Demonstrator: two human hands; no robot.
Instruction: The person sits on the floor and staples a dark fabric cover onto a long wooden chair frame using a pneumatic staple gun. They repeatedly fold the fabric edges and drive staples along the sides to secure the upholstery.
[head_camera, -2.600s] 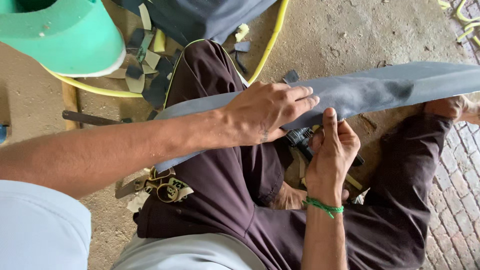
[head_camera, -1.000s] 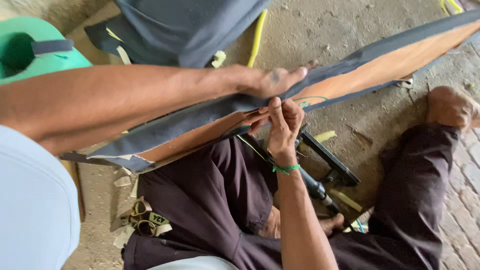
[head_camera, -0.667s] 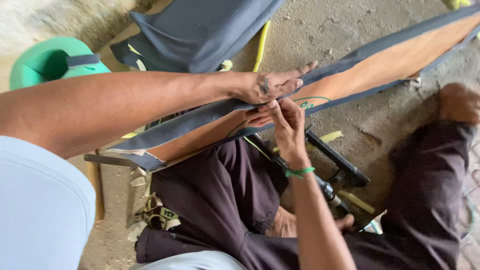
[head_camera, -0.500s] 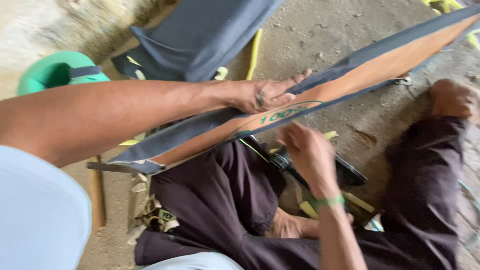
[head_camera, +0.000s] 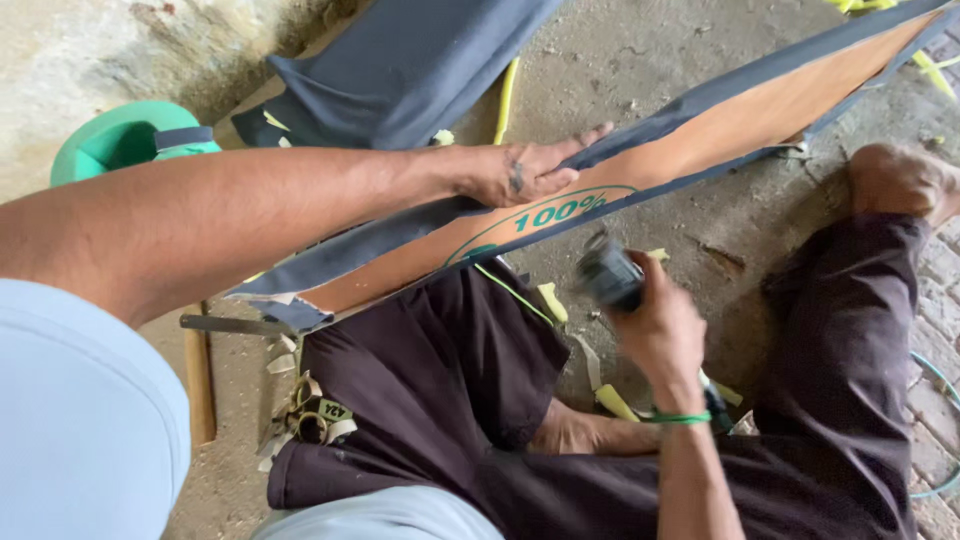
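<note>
A long brown board, wrapped along its edges in dark grey fabric, slants across my lap from lower left to upper right. My left hand lies flat on its upper edge, fingers spread, pressing the fabric down. My right hand is below the board, over my right leg, closed around a dark tool that is blurred by motion; its kind is unclear. A green band circles that wrist.
A green plastic stool stands at the upper left. A dark grey fabric-covered piece lies beyond the board. Scissors and yellow foam scraps lie on the concrete floor beside my legs. A wooden strip lies at left.
My right hand has left the board's edge, dropped toward my lap and picked up the dark tool. The board now shows its brown underside. My left hand stays pressed on its edge.
</note>
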